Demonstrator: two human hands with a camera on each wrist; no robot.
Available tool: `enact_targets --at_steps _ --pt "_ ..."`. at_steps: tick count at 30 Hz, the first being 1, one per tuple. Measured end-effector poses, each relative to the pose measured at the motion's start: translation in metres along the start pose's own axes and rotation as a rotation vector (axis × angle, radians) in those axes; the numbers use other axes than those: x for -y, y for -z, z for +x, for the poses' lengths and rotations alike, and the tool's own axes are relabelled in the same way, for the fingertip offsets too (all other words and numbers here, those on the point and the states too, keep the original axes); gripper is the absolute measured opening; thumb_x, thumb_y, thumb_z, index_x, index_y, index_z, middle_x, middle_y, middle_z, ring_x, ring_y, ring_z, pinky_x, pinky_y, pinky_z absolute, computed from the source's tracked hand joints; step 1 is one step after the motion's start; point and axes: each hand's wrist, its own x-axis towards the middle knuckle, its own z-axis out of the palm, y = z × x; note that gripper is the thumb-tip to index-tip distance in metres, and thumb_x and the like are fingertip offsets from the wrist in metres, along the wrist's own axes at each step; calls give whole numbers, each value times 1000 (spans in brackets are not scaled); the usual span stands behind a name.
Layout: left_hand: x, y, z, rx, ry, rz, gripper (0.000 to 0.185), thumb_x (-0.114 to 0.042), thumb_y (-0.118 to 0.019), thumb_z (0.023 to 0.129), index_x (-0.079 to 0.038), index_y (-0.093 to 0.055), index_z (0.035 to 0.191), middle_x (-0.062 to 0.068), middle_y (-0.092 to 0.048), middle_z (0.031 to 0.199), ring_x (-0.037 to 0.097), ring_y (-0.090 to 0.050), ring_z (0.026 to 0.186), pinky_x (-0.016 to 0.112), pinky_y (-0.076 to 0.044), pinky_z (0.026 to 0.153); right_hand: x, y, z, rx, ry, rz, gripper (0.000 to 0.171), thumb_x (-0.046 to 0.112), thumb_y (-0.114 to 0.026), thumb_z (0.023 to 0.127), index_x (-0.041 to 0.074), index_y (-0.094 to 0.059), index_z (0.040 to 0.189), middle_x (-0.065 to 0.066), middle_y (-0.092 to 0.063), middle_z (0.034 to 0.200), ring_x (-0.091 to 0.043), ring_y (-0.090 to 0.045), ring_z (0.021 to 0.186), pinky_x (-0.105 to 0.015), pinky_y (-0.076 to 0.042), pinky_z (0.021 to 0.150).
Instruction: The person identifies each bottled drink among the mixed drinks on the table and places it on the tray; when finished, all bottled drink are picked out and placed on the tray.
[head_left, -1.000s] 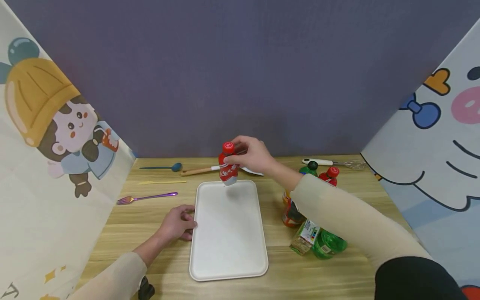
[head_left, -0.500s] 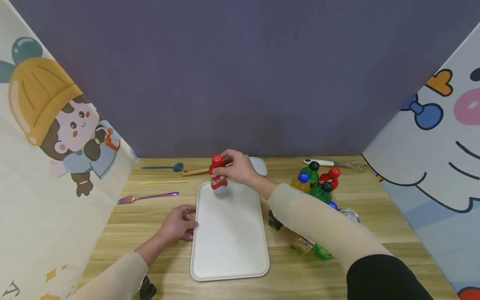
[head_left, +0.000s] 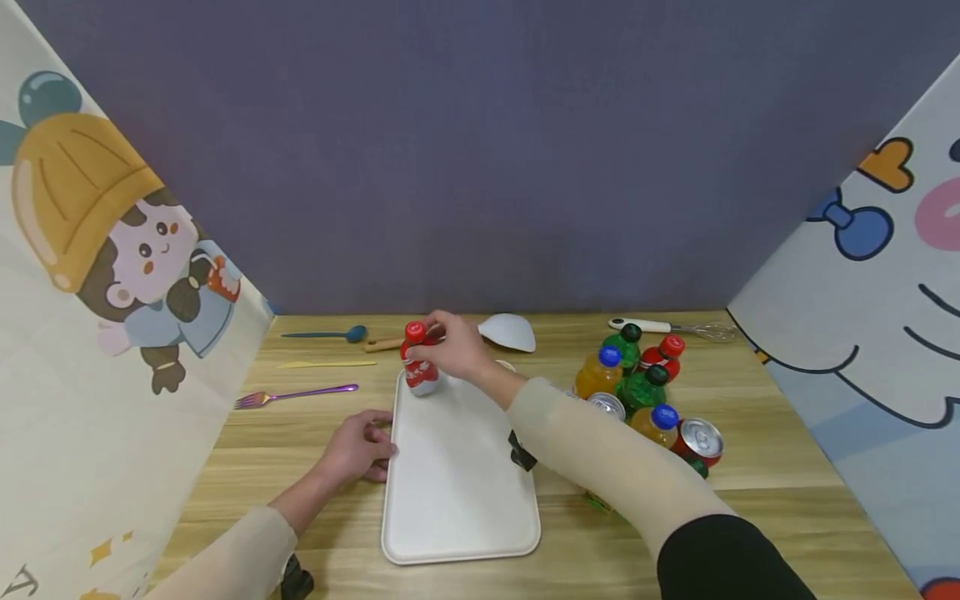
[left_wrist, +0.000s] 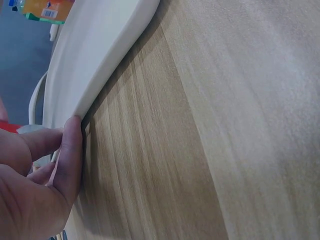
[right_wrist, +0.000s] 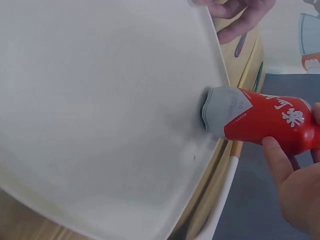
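Observation:
My right hand (head_left: 454, 347) holds a small red cola bottle (head_left: 420, 367) by its upper part, thumb and fingers around it. The bottle is upright at the far left corner of a white rectangular tray (head_left: 461, 483). In the right wrist view, the base of the cola bottle (right_wrist: 250, 117) meets or nearly meets the tray surface (right_wrist: 110, 100). My left hand (head_left: 356, 446) rests at the tray's left edge, fingers loosely bent. In the left wrist view, a fingertip of the left hand (left_wrist: 45, 185) touches the tray's outer rim (left_wrist: 117, 60).
Right of the tray cluster several drinks, including an orange bottle (head_left: 597, 373), a green bottle (head_left: 643, 390), another red bottle (head_left: 662, 358) and a can (head_left: 699, 442). Behind lie a whisk (head_left: 667, 327) and a white-headed spatula (head_left: 507, 332). A fork (head_left: 296, 396), yellow knife (head_left: 327, 364) and blue spoon (head_left: 326, 335) lie left.
My right hand has carried the cola bottle left and down to the tray's far left corner. The left hand has stayed at the tray edge. More drinks show beyond the right sleeve.

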Motion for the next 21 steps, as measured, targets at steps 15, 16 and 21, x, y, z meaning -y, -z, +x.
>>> enact_targets --at_steps 15,16,21 --pt "-3 0 -4 -9 -6 -6 63 9 -71 87 0 -50 146 15 -64 95 23 -68 66 41 -64 58 -4 -13 1 -46 3 15 38 33 -86 84 18 -67 114 1 -70 115 -16 -65 105 -31 -62 83" --pt "-3 0 -4 -10 -6 -6 63 9 -71 87 -1 -50 146 15 -64 95 23 -68 66 41 -64 58 -4 -13 1 -48 6 19 38 33 -86 84 18 -67 114 1 -70 115 -16 -65 105 -30 -62 83" --pt "-2 -1 -4 -12 -7 -1 61 8 -71 88 -1 -51 145 15 -65 95 22 -67 64 41 -64 58 -6 -16 2 -63 21 18 39 33 -86 85 18 -68 115 2 -70 113 -15 -66 103 -28 -61 81"
